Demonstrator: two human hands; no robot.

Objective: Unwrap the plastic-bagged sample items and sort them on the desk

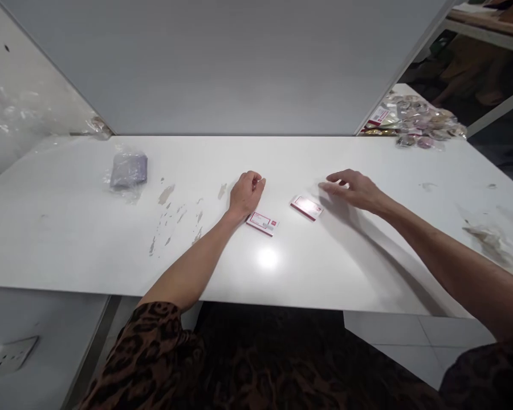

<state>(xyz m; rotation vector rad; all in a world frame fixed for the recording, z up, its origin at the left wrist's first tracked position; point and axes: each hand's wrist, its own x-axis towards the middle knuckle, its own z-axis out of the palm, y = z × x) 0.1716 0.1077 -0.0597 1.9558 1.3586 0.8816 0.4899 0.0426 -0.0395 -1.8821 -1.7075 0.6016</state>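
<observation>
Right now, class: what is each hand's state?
Left hand: curled; whether holding anything cannot be told.
Right hand: partly open; whether holding anything cannot be told.

1. The left card (265, 222) is white, printed with a red outline, a small red square and a grey patch; its near edge is dark red.
2. The right card (306, 207) is white with red print and a dark red near edge.
3. The tabletop (367, 279) is white, blotched grey-beige.
4. The plastic-wrapped packet (129, 169) is muted purple under clear film.
5. The person's sleeve (143, 347) has black leopard spots on brown.
6. The upright panel (231, 68) is plain pale grey.
7. The bagged goods (431, 122) mix pink, tan and gold.
</observation>
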